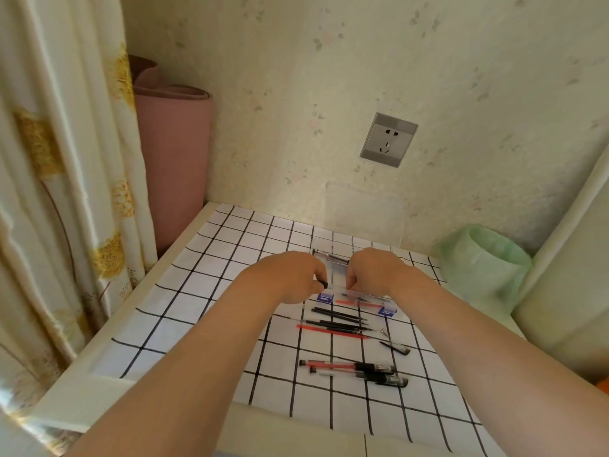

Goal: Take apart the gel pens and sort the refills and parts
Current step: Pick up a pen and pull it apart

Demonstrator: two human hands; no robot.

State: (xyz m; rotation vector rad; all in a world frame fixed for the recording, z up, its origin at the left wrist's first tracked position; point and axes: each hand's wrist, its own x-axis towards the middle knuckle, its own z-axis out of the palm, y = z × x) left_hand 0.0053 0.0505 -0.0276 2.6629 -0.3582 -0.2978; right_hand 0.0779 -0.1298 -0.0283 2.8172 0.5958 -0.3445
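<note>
Nearest you, well short of the grip, two whole pens (354, 372) are lying side by side, w/ a loose black part (397, 347) just past them to the right. Between those & the grip, black and red refills (336, 324) are lying in a row. Right under the grip, a clear box (357, 300) is sitting on the checked table (197, 308).

You're pinching one pen (324, 285) between both hands: left hand (293, 275) curling round its black end, right hand (372, 268) curling on the clear barrel. It's prob. light, stiff, slick plastic, so be holding close to the joint & twisting, not bending.

Just beyond the grip a second pen (329, 257) is lying. Room is opening left of the grip. A bin (484, 262) is crowding the right & the wall is closing off the far side.
</note>
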